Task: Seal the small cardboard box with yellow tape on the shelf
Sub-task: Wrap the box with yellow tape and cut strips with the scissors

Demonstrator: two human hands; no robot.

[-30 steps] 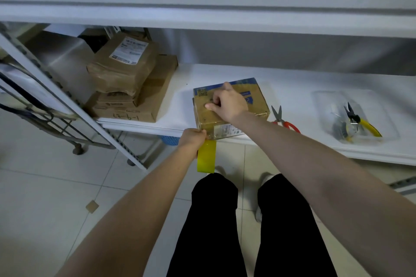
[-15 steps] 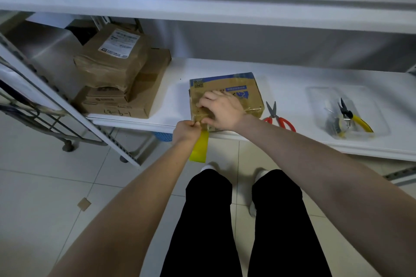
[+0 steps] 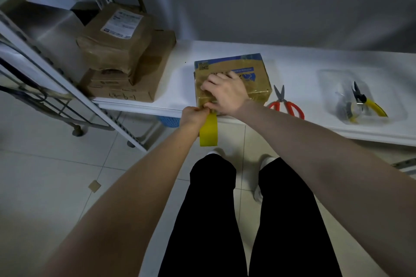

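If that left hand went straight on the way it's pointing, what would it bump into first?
Most likely the near side of the small cardboard box, which it almost touches, right beside the right hand. The left hand pinches the yellow tape; depth is hard to judge.

The single head-worn camera looked forward and steeply down from close above the shelf (image 3: 184, 87), taking in both forearms, legs and floor tiles

Stacked brown parcels (image 3: 121, 56) off to the left, red-handled scissors (image 3: 282, 100) lying flat, yellow-handled pliers (image 3: 362, 99) in a clear tray (image 3: 328, 87) further right.
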